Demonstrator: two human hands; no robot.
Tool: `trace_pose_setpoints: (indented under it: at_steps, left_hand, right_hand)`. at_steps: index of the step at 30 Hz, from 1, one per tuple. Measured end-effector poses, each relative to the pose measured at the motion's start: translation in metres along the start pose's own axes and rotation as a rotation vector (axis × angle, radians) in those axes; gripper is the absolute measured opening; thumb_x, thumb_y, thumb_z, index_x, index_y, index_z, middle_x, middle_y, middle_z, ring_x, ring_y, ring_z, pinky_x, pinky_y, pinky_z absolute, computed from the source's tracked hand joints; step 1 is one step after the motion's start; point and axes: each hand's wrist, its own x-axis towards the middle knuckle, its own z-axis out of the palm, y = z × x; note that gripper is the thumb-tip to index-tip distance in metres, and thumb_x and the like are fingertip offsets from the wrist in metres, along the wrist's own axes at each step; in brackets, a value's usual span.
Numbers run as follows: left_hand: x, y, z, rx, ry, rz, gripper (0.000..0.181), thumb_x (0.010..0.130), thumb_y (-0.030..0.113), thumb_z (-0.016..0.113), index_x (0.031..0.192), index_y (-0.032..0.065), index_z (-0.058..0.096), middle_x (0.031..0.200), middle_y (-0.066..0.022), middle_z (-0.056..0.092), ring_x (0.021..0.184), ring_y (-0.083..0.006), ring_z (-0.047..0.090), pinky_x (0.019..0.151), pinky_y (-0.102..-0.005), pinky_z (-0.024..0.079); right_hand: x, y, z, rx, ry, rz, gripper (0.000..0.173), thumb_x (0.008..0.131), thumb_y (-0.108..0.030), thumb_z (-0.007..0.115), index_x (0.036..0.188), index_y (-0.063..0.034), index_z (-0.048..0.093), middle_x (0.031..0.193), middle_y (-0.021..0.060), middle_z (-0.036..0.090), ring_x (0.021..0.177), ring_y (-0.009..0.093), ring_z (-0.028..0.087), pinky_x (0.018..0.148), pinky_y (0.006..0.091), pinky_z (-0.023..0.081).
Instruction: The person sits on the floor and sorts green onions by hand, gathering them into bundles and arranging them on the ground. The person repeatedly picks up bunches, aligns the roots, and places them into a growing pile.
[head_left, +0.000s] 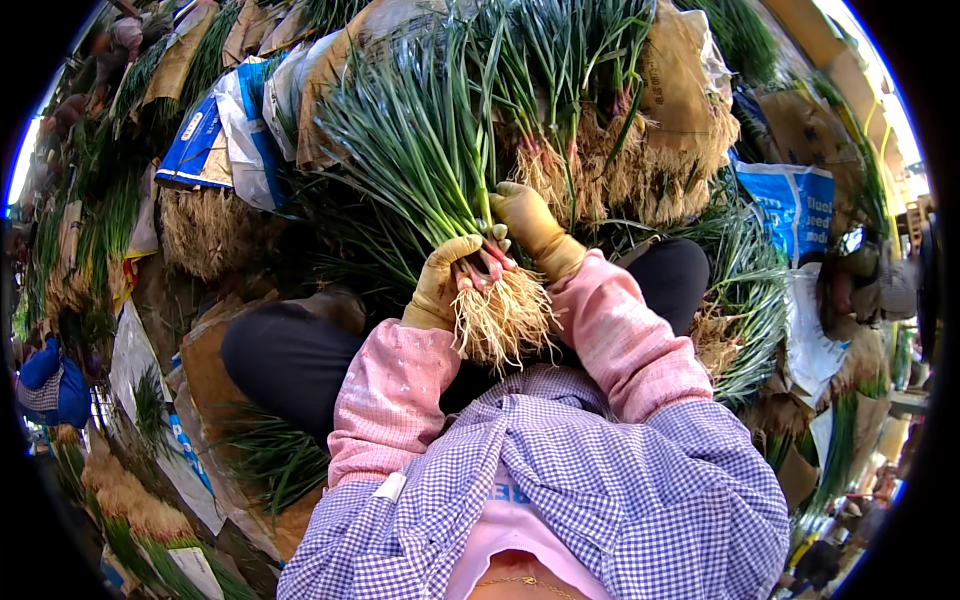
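A bunch of spring onions (442, 172) with green leaves, pinkish bulb ends and long pale roots (501, 315) is held in front of my body. My left hand (439, 281), in a stained yellow glove, wraps around the stalks just above the bulbs, with the thumb across the front. At the bunch's right edge my right hand (534, 227), gloved alike, has its curled fingers on a thick green stalk (482, 180). That palm faces away and part of its grip is hidden. The roots hang toward my lap.
Rooted bundles (555, 172) lie just beyond my hands, partly under brown paper sacking (675, 90). At left, a blue-and-white sack (199, 142) wraps another bundle. Loose spring onions (750, 300) lie by my right knee (670, 277). A person in blue (52, 382) is at far left.
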Motion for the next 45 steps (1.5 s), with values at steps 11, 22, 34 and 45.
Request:
trace_pose_setpoints:
  at_steps: [11, 22, 34, 45]
  left_hand:
    - [0.003, 0.011, -0.014, -0.394, -0.193, 0.17, 0.053, 0.085, 0.027, 0.057, 0.127, -0.0022, 0.043, 0.109, -0.0146, 0.06, 0.105, -0.0266, 0.055, 0.101, -0.0502, 0.035]
    - [0.0, 0.038, -0.005, -0.117, -0.161, 0.189, 0.056, 0.08, 0.02, 0.06, 0.128, -0.0018, 0.04, 0.104, -0.0114, 0.059, 0.099, -0.026, 0.058, 0.096, -0.0458, 0.042]
    - [0.008, 0.012, -0.011, -0.31, -0.184, 0.131, 0.039, 0.084, 0.02, 0.056, 0.115, -0.0029, 0.053, 0.098, -0.0148, 0.063, 0.094, -0.0261, 0.06, 0.096, -0.0442, 0.043]
    - [0.014, 0.008, -0.014, -0.042, -0.08, 0.069, 0.041, 0.08, 0.02, 0.057, 0.105, -0.0133, 0.057, 0.076, -0.0198, 0.065, 0.073, -0.0235, 0.064, 0.077, -0.0297, 0.052]
  right_hand:
    - [0.039, -0.033, -0.082, -0.923, 0.466, -0.254, 0.033, 0.085, -0.037, 0.061, 0.101, -0.0076, 0.061, 0.091, 0.0084, 0.066, 0.078, 0.021, 0.062, 0.072, 0.0367, 0.05]
    - [-0.001, -0.013, -0.076, -0.339, -0.18, -0.096, 0.029, 0.08, -0.026, 0.068, 0.103, -0.0083, 0.067, 0.096, 0.0085, 0.067, 0.087, 0.018, 0.063, 0.082, 0.0303, 0.048]
    - [0.045, 0.007, -0.137, -0.249, 0.254, -0.223, 0.025, 0.09, -0.022, 0.056, 0.107, -0.0041, 0.062, 0.08, -0.0025, 0.063, 0.059, 0.002, 0.048, 0.052, 0.0179, 0.038]
    - [-0.049, -0.004, -0.059, 0.009, -0.66, -0.069, 0.026, 0.086, -0.01, 0.06, 0.11, 0.0011, 0.057, 0.089, 0.0011, 0.061, 0.081, 0.009, 0.055, 0.074, 0.0235, 0.046]
